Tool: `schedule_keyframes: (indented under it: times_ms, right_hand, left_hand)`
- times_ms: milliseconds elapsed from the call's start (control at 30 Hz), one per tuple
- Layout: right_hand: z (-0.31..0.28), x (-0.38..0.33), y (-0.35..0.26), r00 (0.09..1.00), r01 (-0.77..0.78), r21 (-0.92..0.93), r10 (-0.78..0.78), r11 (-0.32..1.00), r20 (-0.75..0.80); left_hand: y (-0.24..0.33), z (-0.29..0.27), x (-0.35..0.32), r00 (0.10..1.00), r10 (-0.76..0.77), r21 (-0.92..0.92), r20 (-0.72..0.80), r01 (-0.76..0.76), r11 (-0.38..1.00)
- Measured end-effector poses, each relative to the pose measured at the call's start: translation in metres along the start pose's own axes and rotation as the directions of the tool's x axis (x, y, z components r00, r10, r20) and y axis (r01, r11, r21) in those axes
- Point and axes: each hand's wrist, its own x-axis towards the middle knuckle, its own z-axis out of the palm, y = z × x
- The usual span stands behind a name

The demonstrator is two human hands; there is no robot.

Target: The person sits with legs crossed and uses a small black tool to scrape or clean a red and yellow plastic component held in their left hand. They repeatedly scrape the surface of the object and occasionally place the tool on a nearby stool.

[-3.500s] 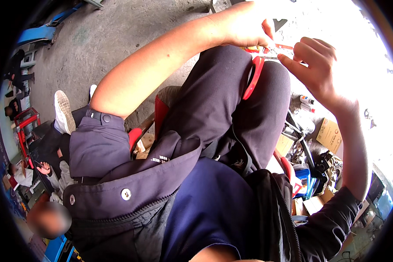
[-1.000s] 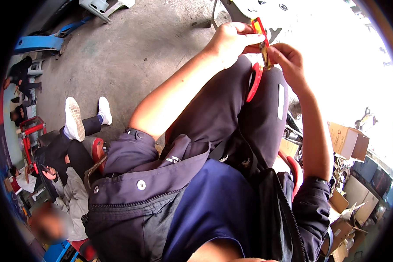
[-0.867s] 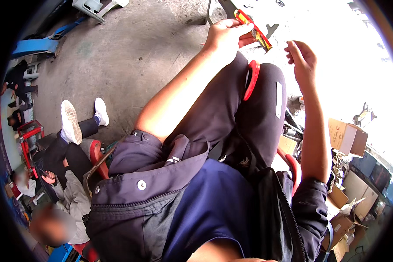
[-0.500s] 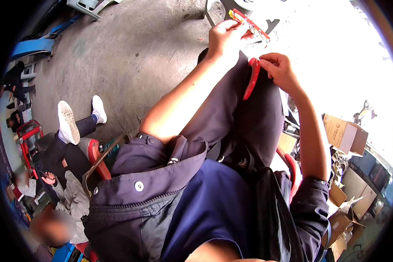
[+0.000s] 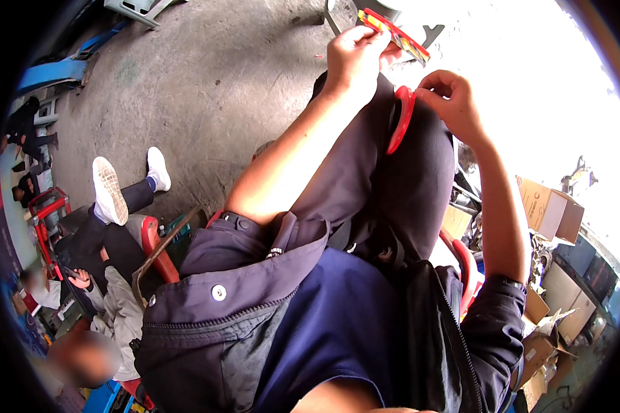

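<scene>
A: Right hand [image 5: 455,103] pinches the curved red plastic strip [image 5: 401,120] lying on the dark-trousered knee [image 5: 393,179], at one o'clock.

B: Left hand [image 5: 355,58], at twelve, grips the flat red-and-yellow packet [image 5: 396,34]. Best keep the strip flat and the packet steady.

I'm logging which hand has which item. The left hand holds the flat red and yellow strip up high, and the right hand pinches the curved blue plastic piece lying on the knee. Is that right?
Not quite: the curved plastic piece is red, not blue, as the head view shows. The rest stands: the left hand holds the flat red and yellow strip up high, and the right hand pinches the curved piece at its top end on the knee.
</scene>
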Motion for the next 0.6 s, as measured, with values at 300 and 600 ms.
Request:
schedule_keyframes:
  times_ms: [300, 600]
  right_hand:
    - [0.020, -0.082, 0.089, 0.660, -0.414, 0.771, 0.743, 0.483, -0.112]
    - [0.002, -0.113, 0.102, 0.708, -0.226, 0.935, 0.705, 0.272, -0.034]
  left_hand:
    - [-0.004, 0.001, 0.005, 1.000, -0.013, -0.081, 0.010, 0.014, 0.997]
    - [-0.006, -0.004, 0.006, 0.997, -0.035, -0.049, 0.064, 0.038, 0.998]
